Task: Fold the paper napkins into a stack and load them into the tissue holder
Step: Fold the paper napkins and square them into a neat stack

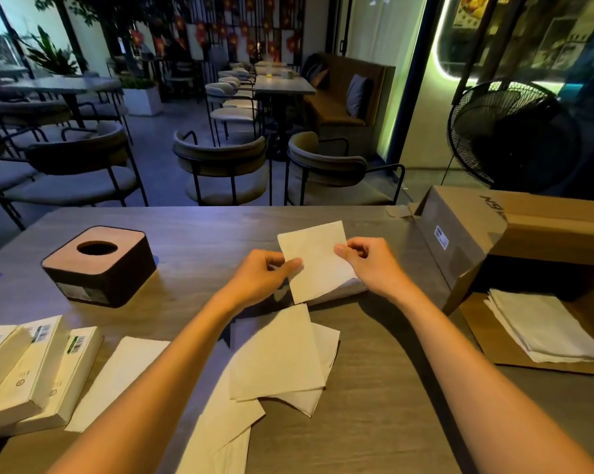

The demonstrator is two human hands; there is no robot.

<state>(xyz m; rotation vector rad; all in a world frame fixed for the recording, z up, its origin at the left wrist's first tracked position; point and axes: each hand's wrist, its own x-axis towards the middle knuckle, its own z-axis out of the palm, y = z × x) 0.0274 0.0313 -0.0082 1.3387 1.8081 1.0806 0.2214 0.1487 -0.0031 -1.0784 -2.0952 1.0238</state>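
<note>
I hold a white paper napkin (317,260) upright over the middle of the table. My left hand (264,277) pinches its left edge and my right hand (370,265) pinches its right edge. Under it lies a small stack of napkins (343,289). Nearer to me, loose folded napkins (281,357) overlap on the table, and more trail toward the front edge (220,436). The tissue holder (99,265), a dark box with a wooden lid and a round hole, stands at the left.
Wrapped napkin packs (32,371) and a flat napkin (117,378) lie at the front left. A cardboard box (514,230) lies on its side at the right, with a pile of napkins (541,326) on its flap. Chairs and a fan stand beyond the table.
</note>
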